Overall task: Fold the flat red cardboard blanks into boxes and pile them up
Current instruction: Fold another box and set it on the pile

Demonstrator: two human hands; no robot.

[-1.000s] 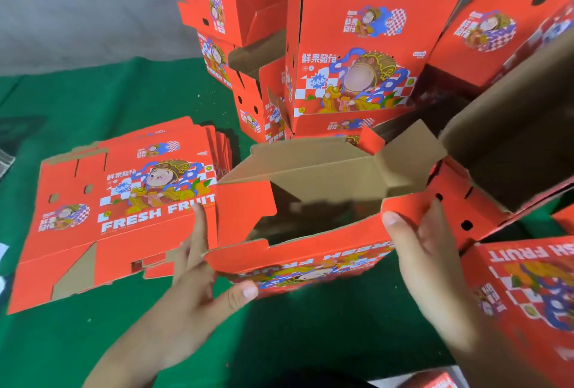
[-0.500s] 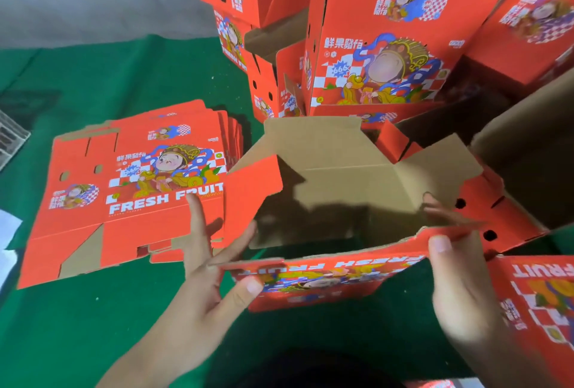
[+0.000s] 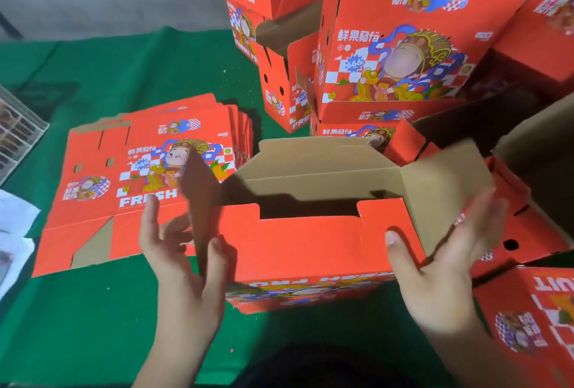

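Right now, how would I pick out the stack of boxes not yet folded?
Start at the green table cover. Left of the half-folded box between the two hands lies the stack of flat blanks. Unlike the standing boxes behind, it lies flat.

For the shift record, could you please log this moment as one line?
stage: folding end flaps | left hand: holds left flap | right hand: pressing right flap | box: half-formed | flat blanks: stacked left
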